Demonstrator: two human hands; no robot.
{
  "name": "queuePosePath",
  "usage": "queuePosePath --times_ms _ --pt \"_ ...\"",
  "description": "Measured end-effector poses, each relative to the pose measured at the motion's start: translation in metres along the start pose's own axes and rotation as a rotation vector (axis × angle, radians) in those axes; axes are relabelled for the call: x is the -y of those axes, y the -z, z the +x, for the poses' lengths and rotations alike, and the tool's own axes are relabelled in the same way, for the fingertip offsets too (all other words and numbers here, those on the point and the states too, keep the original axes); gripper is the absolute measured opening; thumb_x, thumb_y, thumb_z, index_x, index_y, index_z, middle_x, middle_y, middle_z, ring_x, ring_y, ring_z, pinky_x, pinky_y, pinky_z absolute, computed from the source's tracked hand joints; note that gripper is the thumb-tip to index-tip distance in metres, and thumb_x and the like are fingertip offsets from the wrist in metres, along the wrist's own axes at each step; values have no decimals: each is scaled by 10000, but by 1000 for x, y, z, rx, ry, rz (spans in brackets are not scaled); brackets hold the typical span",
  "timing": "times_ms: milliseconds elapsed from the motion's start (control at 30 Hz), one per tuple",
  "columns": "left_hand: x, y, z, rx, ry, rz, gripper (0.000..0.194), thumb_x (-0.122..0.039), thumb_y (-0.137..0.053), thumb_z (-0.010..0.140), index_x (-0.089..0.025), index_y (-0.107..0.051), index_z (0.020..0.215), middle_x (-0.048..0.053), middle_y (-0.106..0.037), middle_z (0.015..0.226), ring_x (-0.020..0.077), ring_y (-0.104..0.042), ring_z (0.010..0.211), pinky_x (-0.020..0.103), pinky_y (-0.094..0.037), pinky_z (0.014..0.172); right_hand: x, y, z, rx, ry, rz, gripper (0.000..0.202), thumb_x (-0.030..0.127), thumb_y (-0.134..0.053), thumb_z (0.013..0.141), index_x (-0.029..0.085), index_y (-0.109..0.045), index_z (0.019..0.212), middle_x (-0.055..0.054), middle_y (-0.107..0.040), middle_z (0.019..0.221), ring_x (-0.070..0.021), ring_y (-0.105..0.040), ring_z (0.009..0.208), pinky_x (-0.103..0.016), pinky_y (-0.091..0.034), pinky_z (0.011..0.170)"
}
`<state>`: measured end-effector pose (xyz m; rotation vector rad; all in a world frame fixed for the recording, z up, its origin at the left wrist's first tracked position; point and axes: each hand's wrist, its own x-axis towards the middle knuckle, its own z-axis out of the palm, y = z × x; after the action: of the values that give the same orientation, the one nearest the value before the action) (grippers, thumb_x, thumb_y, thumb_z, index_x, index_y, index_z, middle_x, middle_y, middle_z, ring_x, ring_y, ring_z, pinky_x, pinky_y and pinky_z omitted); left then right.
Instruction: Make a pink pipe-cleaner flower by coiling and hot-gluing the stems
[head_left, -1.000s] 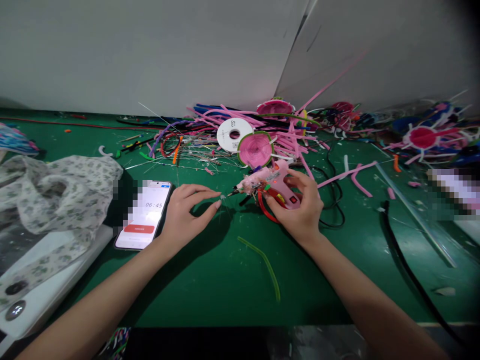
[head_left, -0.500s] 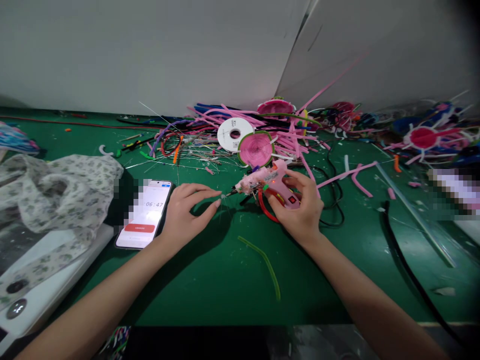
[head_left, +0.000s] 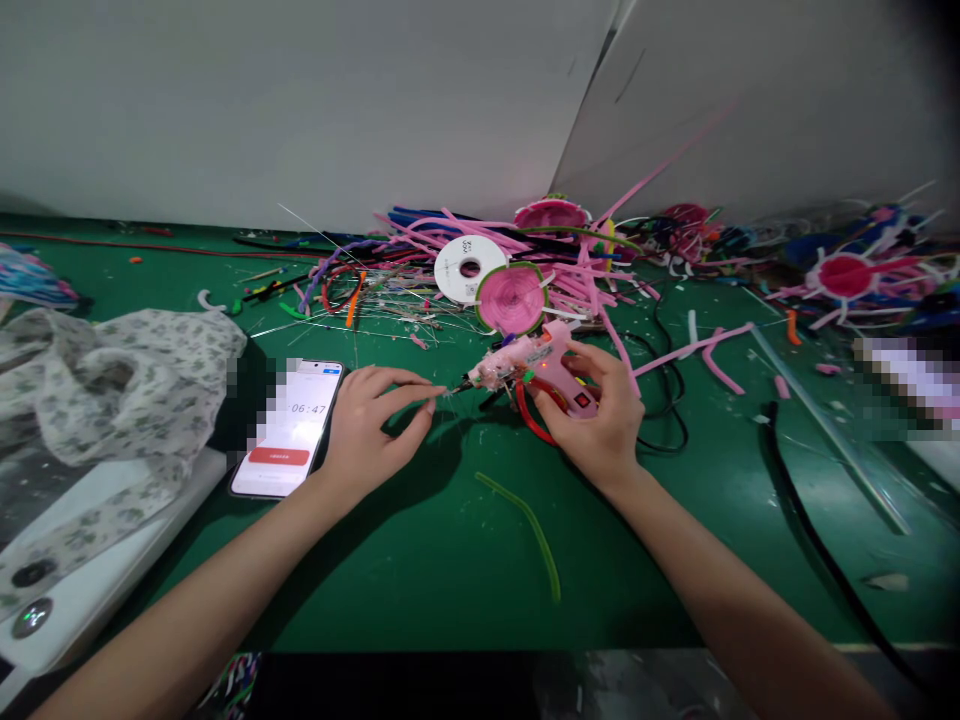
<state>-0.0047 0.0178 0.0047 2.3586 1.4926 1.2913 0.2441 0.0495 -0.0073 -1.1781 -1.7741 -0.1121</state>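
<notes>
My right hand (head_left: 604,412) is wrapped around the handle of a pink hot glue gun (head_left: 559,375), its nozzle pointing left. Dried glue clings to the front of the gun. Close by the nozzle tip, my left hand (head_left: 375,420) has thumb and index finger drawn together in a pinch. Thin glue strands show at those fingertips, but what they hold is too small to make out. Red-handled pliers (head_left: 536,415) lie under the gun, partly hidden by it and by my right hand. A bent yellow-green strip (head_left: 529,520) rests on the green table (head_left: 420,580) in front.
A lit phone (head_left: 292,420) lies left of my left hand, beside a patterned cloth (head_left: 150,380). Behind the gun are a white spool (head_left: 459,265), a pink coiled disc (head_left: 512,298) and piled pipe cleaners. A black cord (head_left: 675,380) and clear stick (head_left: 832,435) lie right.
My left thumb and index fingertips have come slightly closer together and moved a little left. The glue gun and my right hand have barely shifted.
</notes>
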Motion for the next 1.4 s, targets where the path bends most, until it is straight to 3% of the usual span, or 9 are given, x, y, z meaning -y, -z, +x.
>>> queuePosePath --times_ms 1100,1400 --pt "1 0 -1 3 -13 13 180 -189 -573 835 -236 -692 961 18 -691 932 189 -626 889 378 -433 790 8 4 4 -47 -40 24 576 268 -736 682 216 -511 1209 -74 -631 1058 -234 -651 902 -379 -577 734" --pt "2 -6 -4 42 6 40 232 -325 -648 815 -237 -666 1029 30 -673 974 200 -609 925 370 -437 808 11 5 6 -40 -152 60 582 350 -744 681 222 -502 1194 -81 -591 1124 -237 -624 958 -362 -557 734"
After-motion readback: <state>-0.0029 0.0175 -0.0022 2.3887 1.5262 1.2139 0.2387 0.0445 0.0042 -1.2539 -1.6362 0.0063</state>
